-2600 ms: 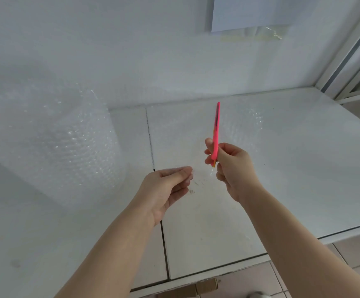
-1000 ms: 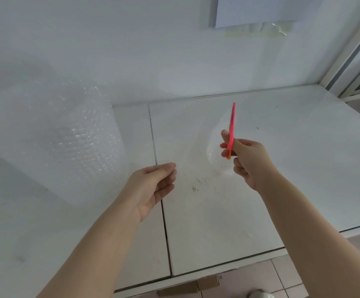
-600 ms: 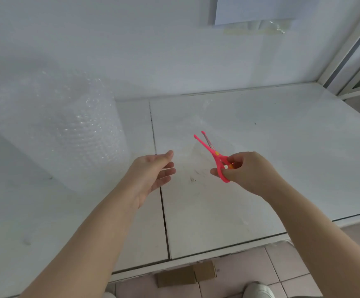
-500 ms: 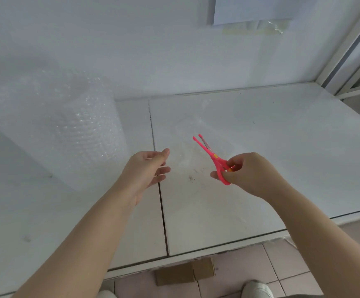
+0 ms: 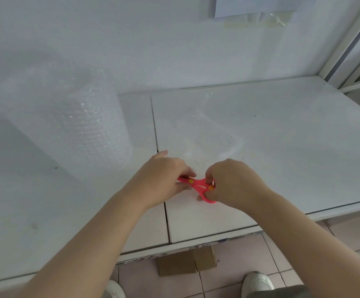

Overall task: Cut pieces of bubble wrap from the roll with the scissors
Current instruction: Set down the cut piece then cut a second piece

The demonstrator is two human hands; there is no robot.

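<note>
Roll (image 5: 84,127): upright on table (image 5: 303,147), far left, against wall, well apart from both hands. Left hand (image 5: 161,179): fingers closed on blade end of scissors (image 5: 198,187), blades hidden under fingers. Scissors: pink, level, low over table centre, spanning both hands. Right hand (image 5: 232,183): fingers curled into handle loops, gripping. Cut piece (image 5: 209,136): flat on table just behind hands, untouched. Cardboard (image 5: 185,263) and shoe (image 5: 258,282): on floor below table edge.

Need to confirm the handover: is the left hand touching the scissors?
Touching. The head view shows the left hand with its fingers closed over the blade end of the pink scissors.
</note>
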